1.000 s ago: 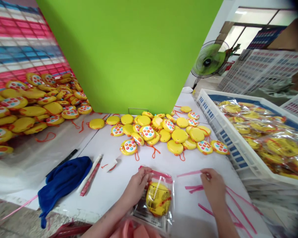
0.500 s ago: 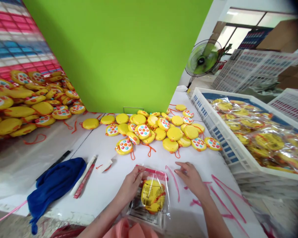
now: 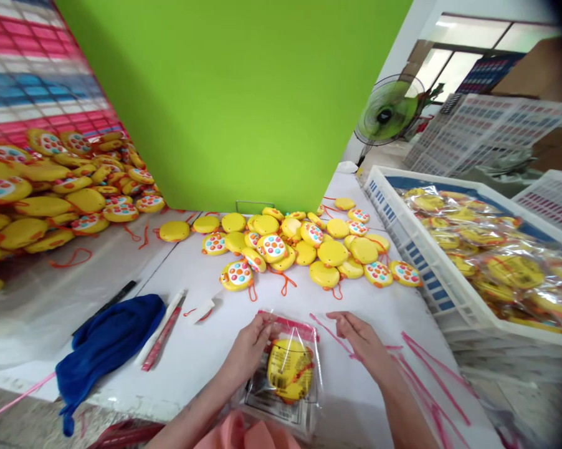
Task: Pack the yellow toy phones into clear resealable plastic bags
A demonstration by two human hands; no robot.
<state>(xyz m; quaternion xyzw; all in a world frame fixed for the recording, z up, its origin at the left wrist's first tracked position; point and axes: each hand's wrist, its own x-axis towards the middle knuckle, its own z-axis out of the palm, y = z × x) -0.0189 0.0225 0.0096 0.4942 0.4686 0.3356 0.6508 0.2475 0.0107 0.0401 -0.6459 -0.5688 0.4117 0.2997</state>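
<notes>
One green board (image 3: 234, 100): tall panel rising from far edge of desk, filling upper middle of view.
White desk (image 3: 192, 355): long work surface, runs away from person, carries everything below.
Striped mesh sheet (image 3: 28, 81): red, white, blue, hangs behind left-side heap of yellow round toys (image 3: 66, 209).
White plastic crate (image 3: 430, 262): beside desk on R, full of bagged yellow toys (image 3: 514, 271), w/in easy view of hands.
Standing fan (image 3: 388, 112): far R, beyond crate, faces desk.
Loose yellow toys (image 3: 309, 249): flat, round, dotted faces, orange cords; heaped mid-desk, beyond hands.
Blue cloth (image 3: 106, 337): crumpled at desk's L edge, hangs over it, black marker (image 3: 106, 305) just behind.
Clear plastic bag (image 3: 290, 377): flat on desk's near edge, btwn hands, yellow toy (image 3: 290, 371) sealed-looking inside; can't tell if closed.
L hand (image 3: 248, 349): fingers (image 3: 266, 321) closed on bag's pink top edge, pinning it down so bag stays put.
R hand (image 3: 360, 343): fingers (image 3: 341, 321) open, spread, just R of bag, holding nothing, near loose pink strips (image 3: 430, 386).
</notes>
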